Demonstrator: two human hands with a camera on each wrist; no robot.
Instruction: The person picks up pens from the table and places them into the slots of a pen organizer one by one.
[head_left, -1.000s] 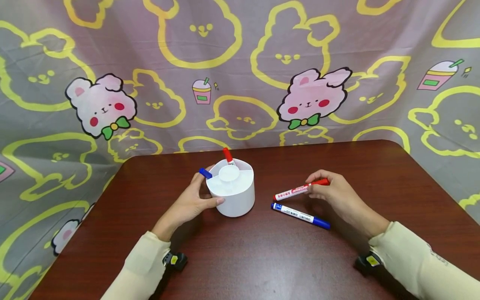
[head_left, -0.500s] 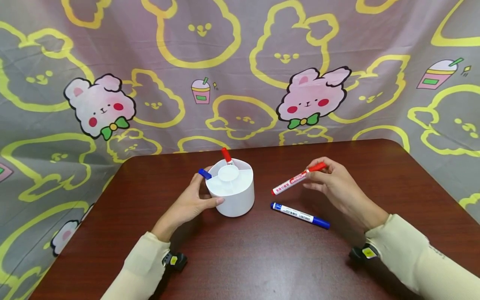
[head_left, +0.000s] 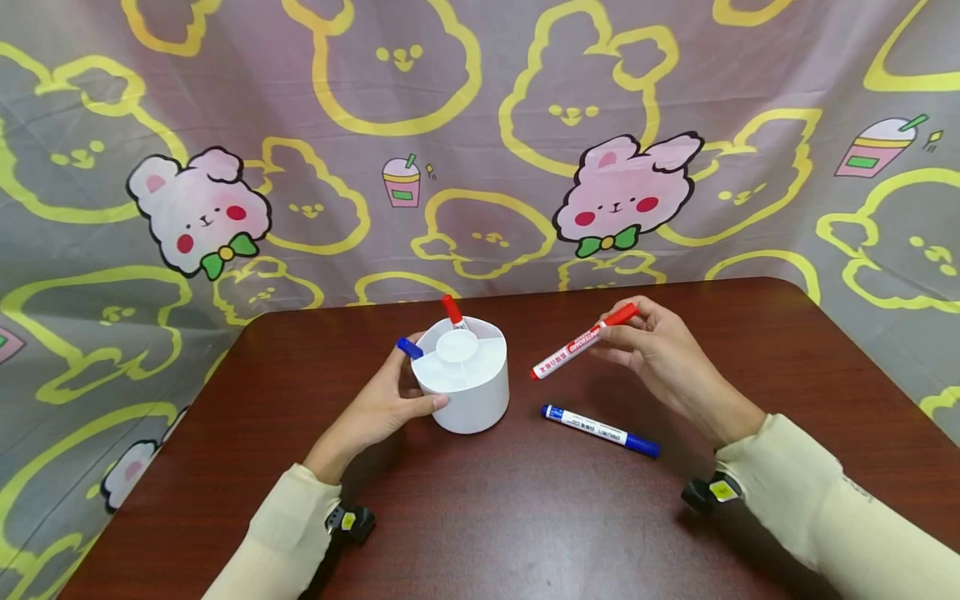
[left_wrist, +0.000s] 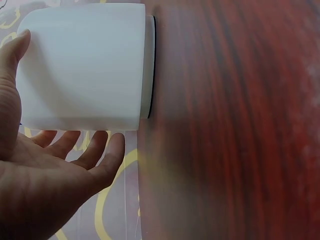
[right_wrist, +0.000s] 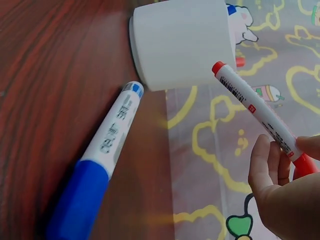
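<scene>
My left hand [head_left: 386, 404] grips the left side of a white round pen holder [head_left: 480, 404], thumb in front and fingers behind. In the left wrist view the holder [left_wrist: 85, 70] stands on the table with the fingers along its side. A red-capped marker [head_left: 452, 309] and a blue-capped marker [head_left: 409, 347] stick up from its compartments. My right hand [head_left: 660, 350] pinches a red whiteboard marker [head_left: 577, 346] near its cap, above the table, its red end slanting down toward the holder. A blue whiteboard marker [head_left: 600, 429] lies on the table below that hand.
The dark wood table [head_left: 495, 517] reaches back to a patterned curtain [head_left: 480, 150] with cartoon bears. Black cameras on straps [head_left: 352, 523] sit at both wrists. In the right wrist view the blue marker [right_wrist: 107, 140] lies close to the holder [right_wrist: 182, 45].
My right hand has lifted the red marker off the table and moved it up and left, tilting it more steeply. The left hand and the holder stay in place.
</scene>
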